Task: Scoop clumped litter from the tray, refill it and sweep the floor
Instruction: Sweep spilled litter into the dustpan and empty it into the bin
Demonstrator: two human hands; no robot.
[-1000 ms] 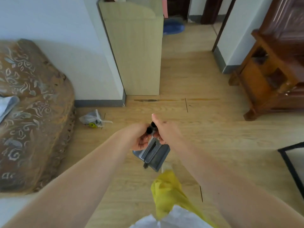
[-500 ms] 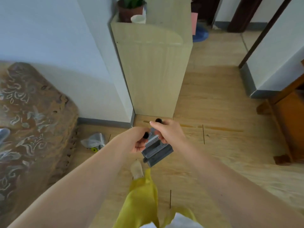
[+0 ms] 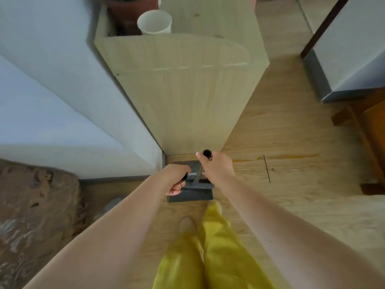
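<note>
A grey dustpan [image 3: 190, 197] with a comb-toothed edge and a grey broom head [image 3: 183, 164] sit low over the wooden floor, right at the foot of a pale wooden cabinet [image 3: 181, 97]. My left hand [image 3: 176, 180] grips one black-tipped handle at the pan's left side. My right hand [image 3: 216, 166] grips the other long handle near its black top end [image 3: 206, 152], the shaft running down to the pan. The litter tray is out of view.
The cabinet stands against a white wall corner [image 3: 68, 113], with a white cup [image 3: 154, 22] and a plant pot on top. A patterned brown sofa [image 3: 35, 213] lies left, dark wooden furniture [image 3: 366, 138] right. My yellow trousers [image 3: 210, 253] and feet show below.
I have walked up to the cabinet. The dustpan and broom have dropped from hanging in front of me to floor level at the cabinet's base, and my hands have drawn apart.
</note>
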